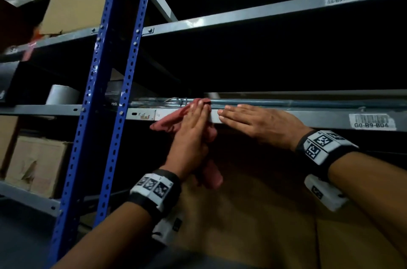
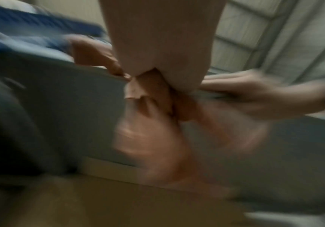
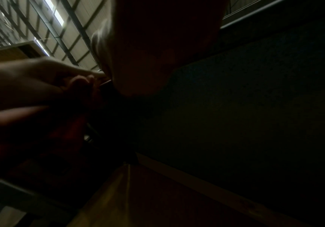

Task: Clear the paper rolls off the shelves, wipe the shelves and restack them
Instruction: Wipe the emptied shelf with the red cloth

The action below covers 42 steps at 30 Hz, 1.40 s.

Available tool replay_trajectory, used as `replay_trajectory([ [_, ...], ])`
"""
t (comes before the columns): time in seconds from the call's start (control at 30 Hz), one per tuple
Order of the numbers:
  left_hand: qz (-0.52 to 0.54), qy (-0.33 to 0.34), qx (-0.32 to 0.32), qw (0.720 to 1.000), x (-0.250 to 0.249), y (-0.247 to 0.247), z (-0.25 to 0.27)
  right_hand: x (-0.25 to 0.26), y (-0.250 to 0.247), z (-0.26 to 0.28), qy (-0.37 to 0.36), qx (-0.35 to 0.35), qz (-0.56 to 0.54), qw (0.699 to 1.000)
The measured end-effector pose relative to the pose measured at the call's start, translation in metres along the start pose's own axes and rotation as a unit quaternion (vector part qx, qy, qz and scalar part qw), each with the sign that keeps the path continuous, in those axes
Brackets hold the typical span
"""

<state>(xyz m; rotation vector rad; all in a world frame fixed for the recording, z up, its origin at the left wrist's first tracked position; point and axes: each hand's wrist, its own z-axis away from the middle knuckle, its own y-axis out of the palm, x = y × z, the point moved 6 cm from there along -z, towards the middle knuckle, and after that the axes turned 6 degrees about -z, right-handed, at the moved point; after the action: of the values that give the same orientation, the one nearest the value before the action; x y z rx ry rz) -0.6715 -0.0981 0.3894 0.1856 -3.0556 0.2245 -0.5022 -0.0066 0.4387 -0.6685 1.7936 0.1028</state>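
My left hand (image 1: 198,112) lays straight fingers over a red cloth (image 1: 169,122) and presses it against the front lip of a grey metal shelf (image 1: 308,117). The cloth hangs down below the palm. Just to its right, my right hand (image 1: 242,116) rests flat on the same lip, fingers straight and pointing left, holding nothing. A long bluish roll (image 1: 297,104) lies along the shelf behind both hands. The left wrist view is blurred but shows the cloth (image 2: 150,98) under my palm and the right hand (image 2: 255,95) beside it. The right wrist view is nearly dark.
Two blue perforated uprights (image 1: 88,97) stand left of the hands. A grey roll (image 1: 62,94) sits on the neighbouring shelf at left. Cardboard boxes fill the level below (image 1: 253,213) and the left bays (image 1: 37,158). A barcode label (image 1: 372,122) marks the shelf lip.
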Motion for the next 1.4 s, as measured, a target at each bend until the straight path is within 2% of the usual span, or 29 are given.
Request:
replay_trajectory([
  [0.03,0.006,-0.013,-0.019,1.000,0.022,-0.006,0.001,0.000,0.001,0.000,0.004,-0.002,-0.006,1.000],
  [0.1,0.009,-0.080,-0.052,0.995,0.073,-0.022,0.004,-0.001,0.004,0.001,0.016,0.000,-0.019,1.000],
  [0.17,0.005,-0.130,-0.062,0.990,0.104,-0.030,0.007,-0.002,0.005,0.001,0.022,0.001,-0.035,0.999],
  [0.23,0.012,-0.180,-0.068,0.981,0.103,-0.027,0.005,-0.001,0.004,0.001,0.021,-0.007,-0.045,0.999],
  [0.3,0.022,-0.210,-0.060,0.976,0.073,-0.015,0.004,-0.001,0.000,0.002,0.021,-0.022,-0.048,0.998],
  [0.33,0.020,-0.187,-0.052,0.981,0.051,-0.009,0.004,0.000,-0.001,0.002,0.019,-0.029,-0.046,0.998],
  [0.4,0.017,-0.091,-0.025,0.995,0.017,0.001,0.007,0.002,-0.003,0.003,0.015,-0.035,-0.038,0.999],
  [0.47,0.014,-0.026,-0.016,0.999,0.028,-0.005,0.010,0.002,-0.004,0.003,0.013,-0.042,-0.035,0.998],
  [0.5,0.011,-0.036,-0.024,0.999,0.048,-0.014,0.012,0.002,-0.003,0.002,0.014,-0.044,-0.039,0.998],
  [0.57,0.006,-0.137,-0.050,0.989,0.103,-0.036,0.016,0.001,0.000,0.002,0.017,-0.041,-0.046,0.998],
  [0.63,-0.018,-0.249,-0.038,0.968,0.149,-0.054,0.017,0.000,0.003,0.002,0.018,-0.038,-0.042,0.998],
  [0.7,-0.059,-0.287,0.010,0.956,0.160,-0.054,0.012,0.000,0.003,0.001,0.016,-0.038,-0.040,0.998],
  [0.8,-0.030,-0.225,0.034,0.973,0.106,-0.032,0.006,-0.001,0.002,0.000,0.018,-0.036,-0.036,0.999],
  [0.87,-0.011,-0.114,0.036,0.993,0.035,-0.008,0.009,0.000,0.002,0.000,0.016,-0.040,-0.035,0.998],
  [0.93,0.016,-0.020,0.036,0.999,-0.028,0.008,0.013,0.000,0.000,-0.001,0.022,-0.041,-0.029,0.999],
  [1.0,0.023,0.018,0.032,0.999,-0.039,0.008,0.015,0.000,-0.003,0.000,0.026,-0.034,-0.037,0.998],
  [1.03,0.014,0.016,0.029,0.999,-0.026,0.002,0.014,0.000,-0.004,0.000,0.028,-0.031,-0.043,0.998],
  [1.07,0.011,-0.014,0.029,0.999,-0.007,-0.004,0.012,0.001,-0.006,0.001,0.032,-0.036,-0.047,0.998],
  [1.13,0.001,-0.135,0.021,0.991,0.046,-0.013,0.006,0.001,-0.006,0.002,0.034,-0.043,-0.051,0.997],
  [1.2,-0.046,-0.209,0.026,0.976,0.054,-0.013,0.000,0.001,-0.001,0.000,0.028,-0.029,-0.059,0.997],
  [1.23,-0.048,-0.205,0.032,0.977,0.037,-0.006,-0.003,0.000,0.001,-0.001,0.027,-0.025,-0.064,0.997],
  [1.33,-0.021,-0.105,0.058,0.993,-0.037,0.012,0.002,-0.001,0.000,-0.004,0.022,-0.028,-0.063,0.997],
  [1.4,-0.030,-0.073,0.073,0.994,-0.056,0.008,0.006,0.003,-0.010,0.003,0.027,-0.024,-0.060,0.998],
])
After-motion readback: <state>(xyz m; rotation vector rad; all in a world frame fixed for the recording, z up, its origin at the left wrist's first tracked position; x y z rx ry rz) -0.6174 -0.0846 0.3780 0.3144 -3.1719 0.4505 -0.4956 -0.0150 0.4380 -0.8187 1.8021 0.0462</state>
